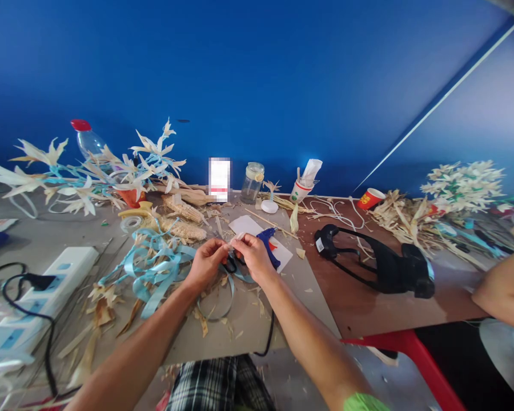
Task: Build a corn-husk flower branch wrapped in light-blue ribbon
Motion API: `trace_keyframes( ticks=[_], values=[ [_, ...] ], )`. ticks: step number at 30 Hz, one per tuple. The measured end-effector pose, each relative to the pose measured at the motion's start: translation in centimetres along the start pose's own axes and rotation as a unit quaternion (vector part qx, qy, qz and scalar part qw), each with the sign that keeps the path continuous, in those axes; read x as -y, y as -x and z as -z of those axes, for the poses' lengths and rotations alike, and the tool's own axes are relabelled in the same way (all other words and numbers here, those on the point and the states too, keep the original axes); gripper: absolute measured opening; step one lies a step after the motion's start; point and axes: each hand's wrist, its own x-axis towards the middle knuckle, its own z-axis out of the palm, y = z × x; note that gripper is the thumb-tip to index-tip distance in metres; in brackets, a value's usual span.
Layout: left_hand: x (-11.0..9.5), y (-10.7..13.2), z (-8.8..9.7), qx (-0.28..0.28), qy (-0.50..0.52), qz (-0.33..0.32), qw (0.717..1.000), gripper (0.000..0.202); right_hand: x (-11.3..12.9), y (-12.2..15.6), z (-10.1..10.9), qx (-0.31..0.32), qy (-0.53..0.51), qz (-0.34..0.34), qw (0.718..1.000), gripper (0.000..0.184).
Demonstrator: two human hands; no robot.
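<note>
My left hand (209, 260) and my right hand (252, 254) meet over the table's middle, thumbs and fingertips pinched together. Between them is a small pale piece of corn husk (239, 236), mostly covered by the fingers. A blue glue gun (269, 246) lies just beyond my right hand, on a white sheet (286, 260). Light blue ribbon (154, 268) is heaped in loops left of my left hand. Several dried corn cobs (188, 230) rest behind the ribbon.
Husk flowers on blue-wrapped stems (81, 177) spread at the back left. A power strip (47, 297) with black cables lies left. Toward the back stand a glass jar (252, 184) and a paper cup (302, 191). A black head strap (381, 265) lies right, near another person's arm (503, 285).
</note>
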Motion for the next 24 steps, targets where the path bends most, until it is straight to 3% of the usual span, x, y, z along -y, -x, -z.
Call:
trace_keyframes(
  ticks=[11, 16, 24],
  values=[
    [0.0, -1.1, 1.8, -0.198, -0.007, -0.067, 0.978, 0.024, 0.7, -1.0, 1.0, -0.065, -0.085, 0.028, 0.994, 0.024],
    [0.1, -1.2, 1.8, -0.200, -0.064, -0.065, 0.976, 0.026, 0.8, -1.0, 1.2, -0.069, -0.075, 0.034, 0.994, 0.024],
    [1.7, -1.5, 2.3, -0.138, -0.185, -0.058, 0.971, 0.028, 1.0, -1.2, 1.6, -0.090, -0.085, 0.050, 0.991, 0.023]
  ],
)
